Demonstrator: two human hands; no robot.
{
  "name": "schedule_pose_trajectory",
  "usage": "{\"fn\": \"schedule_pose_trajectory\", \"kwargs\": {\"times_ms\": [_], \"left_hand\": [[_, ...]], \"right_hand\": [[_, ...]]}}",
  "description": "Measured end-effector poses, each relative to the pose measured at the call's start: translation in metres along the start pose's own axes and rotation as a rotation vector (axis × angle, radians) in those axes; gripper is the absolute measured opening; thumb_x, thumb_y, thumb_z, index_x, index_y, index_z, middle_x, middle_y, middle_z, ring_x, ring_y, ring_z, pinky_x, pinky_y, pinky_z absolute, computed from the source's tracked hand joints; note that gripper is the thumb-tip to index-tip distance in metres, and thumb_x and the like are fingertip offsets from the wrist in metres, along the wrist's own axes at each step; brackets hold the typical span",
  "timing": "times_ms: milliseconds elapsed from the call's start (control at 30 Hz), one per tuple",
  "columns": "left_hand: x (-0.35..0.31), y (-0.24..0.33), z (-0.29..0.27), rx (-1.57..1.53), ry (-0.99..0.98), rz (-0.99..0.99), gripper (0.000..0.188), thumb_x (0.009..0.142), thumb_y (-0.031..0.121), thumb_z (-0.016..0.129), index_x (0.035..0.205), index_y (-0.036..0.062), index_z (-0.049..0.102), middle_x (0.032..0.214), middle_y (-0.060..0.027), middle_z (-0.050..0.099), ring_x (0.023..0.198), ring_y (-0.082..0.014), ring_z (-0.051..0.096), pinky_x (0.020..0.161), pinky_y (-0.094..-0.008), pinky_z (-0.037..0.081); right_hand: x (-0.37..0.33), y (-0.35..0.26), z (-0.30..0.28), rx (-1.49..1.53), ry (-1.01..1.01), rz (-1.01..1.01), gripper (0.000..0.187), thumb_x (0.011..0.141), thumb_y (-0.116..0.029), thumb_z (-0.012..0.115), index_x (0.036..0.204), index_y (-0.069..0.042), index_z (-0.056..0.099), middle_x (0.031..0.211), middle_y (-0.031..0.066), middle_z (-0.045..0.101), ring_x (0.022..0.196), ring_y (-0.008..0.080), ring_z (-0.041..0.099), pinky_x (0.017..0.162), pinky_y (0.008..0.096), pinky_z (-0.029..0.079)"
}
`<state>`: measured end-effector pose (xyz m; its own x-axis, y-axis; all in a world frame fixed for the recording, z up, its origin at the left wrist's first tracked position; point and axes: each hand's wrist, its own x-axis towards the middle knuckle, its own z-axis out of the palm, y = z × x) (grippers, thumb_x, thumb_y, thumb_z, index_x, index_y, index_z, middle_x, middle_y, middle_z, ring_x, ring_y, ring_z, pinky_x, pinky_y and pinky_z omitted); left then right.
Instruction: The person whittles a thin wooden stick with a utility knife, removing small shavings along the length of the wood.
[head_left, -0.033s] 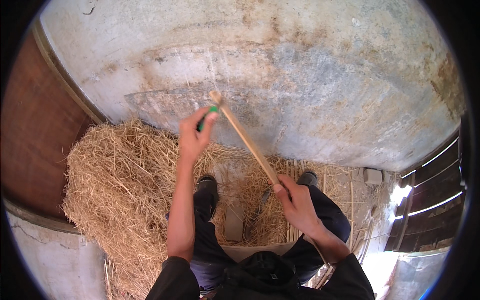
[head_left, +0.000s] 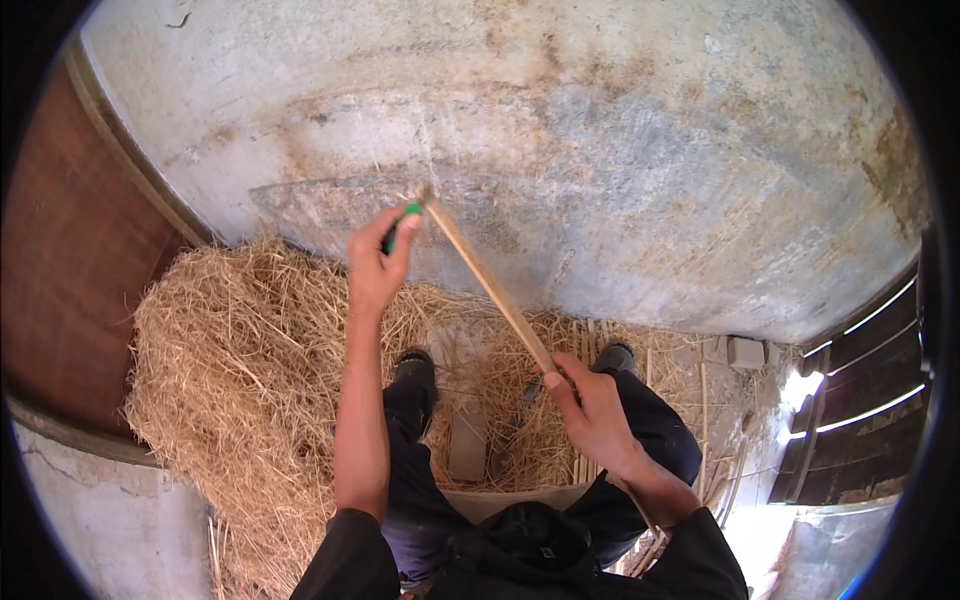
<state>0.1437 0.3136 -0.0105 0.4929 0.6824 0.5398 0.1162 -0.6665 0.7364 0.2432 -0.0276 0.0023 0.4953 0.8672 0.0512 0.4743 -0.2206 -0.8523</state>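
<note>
My left hand (head_left: 372,262) is closed around a small tool with a green and black handle (head_left: 411,209); its working end is too blurred to make out. That tool meets the far tip of a long, pale wooden stick (head_left: 488,283), possibly split bamboo. Gripping the stick's near end is my right hand (head_left: 600,415), in front of my right knee. The stick slants from there up and leftward toward the wall. A few thin pale slivers show at its tip beside my left fingers.
A big straw heap (head_left: 235,350) lies to my left against a brown door panel (head_left: 80,260). Ahead stands a stained plaster wall (head_left: 640,170). Several thin slats (head_left: 588,450) lie by my right leg, and a grey block (head_left: 745,352) sits near the wall at right.
My left hand and the green-handled tool have shifted slightly left and up, together with the stick's tip. My right hand has barely moved.
</note>
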Motion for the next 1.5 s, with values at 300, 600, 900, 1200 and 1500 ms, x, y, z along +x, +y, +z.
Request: {"fn": "schedule_pose_trajectory", "kwargs": {"times_ms": [300, 600, 900, 1200, 1500], "left_hand": [[-0.001, -0.041, -0.011, 0.067, -0.128, -0.139, 0.04, 0.11, 0.041, 0.066, 0.109, 0.0031, 0.08, 0.066, 0.0025, 0.051, 0.061, -0.0084, 0.041, 0.055, -0.0327, 0.032], [-0.016, 0.031, 0.017, -0.667, -0.599, -0.56, 0.061, 0.119, 0.054, 0.034, 0.105, 0.0024, 0.064, 0.063, -0.0018, 0.054, 0.042, -0.0071, 0.036, 0.039, -0.0251, 0.031], [-0.032, 0.052, 0.024, -0.768, -0.604, -0.664, 0.063, 0.117, 0.06, 0.036, 0.098, 0.0052, 0.061, 0.061, -0.0055, 0.057, 0.037, -0.009, 0.039, 0.035, -0.0257, 0.033], [-0.061, 0.061, 0.03, -0.294, -0.342, 0.051, 0.044, 0.112, 0.045, 0.061, 0.101, 0.0033, 0.071, 0.068, -0.0022, 0.059, 0.055, -0.0096, 0.048, 0.054, -0.0299, 0.038], [-0.08, 0.079, 0.044, -0.163, -0.31, 0.323, 0.026, 0.095, 0.02, 0.085, 0.108, -0.0002, 0.077, 0.087, -0.0118, 0.074, 0.067, -0.0214, 0.066, 0.061, -0.0343, 0.051]], "right_hand": [[0.011, 0.009, -0.006, 0.158, -0.044, 0.032, 0.032, 0.115, -0.022, 0.055, 0.138, -0.001, 0.063, 0.069, 0.0068, 0.054, 0.058, 0.016, 0.055, 0.056, 0.0355, 0.043], [0.011, 0.0, -0.022, 0.541, 0.041, 0.104, 0.033, 0.118, -0.021, 0.047, 0.14, -0.004, 0.064, 0.073, -0.0069, 0.047, 0.057, 0.0007, 0.04, 0.052, 0.0219, 0.032], [0.015, 0.018, -0.012, 0.334, 0.064, -0.045, 0.034, 0.118, -0.023, 0.048, 0.14, 0.0, 0.062, 0.068, -0.0088, 0.042, 0.054, 0.0016, 0.037, 0.05, 0.0218, 0.032], [0.017, 0.003, -0.027, 0.627, -0.018, 0.214, 0.036, 0.118, -0.026, 0.049, 0.142, -0.004, 0.064, 0.076, -0.0056, 0.046, 0.057, 0.0023, 0.04, 0.051, 0.0215, 0.033], [0.019, 0.006, -0.019, 0.6, -0.037, 0.141, 0.036, 0.117, -0.025, 0.053, 0.143, -0.002, 0.063, 0.078, -0.005, 0.05, 0.055, 0.0021, 0.041, 0.049, 0.0216, 0.034]]}}
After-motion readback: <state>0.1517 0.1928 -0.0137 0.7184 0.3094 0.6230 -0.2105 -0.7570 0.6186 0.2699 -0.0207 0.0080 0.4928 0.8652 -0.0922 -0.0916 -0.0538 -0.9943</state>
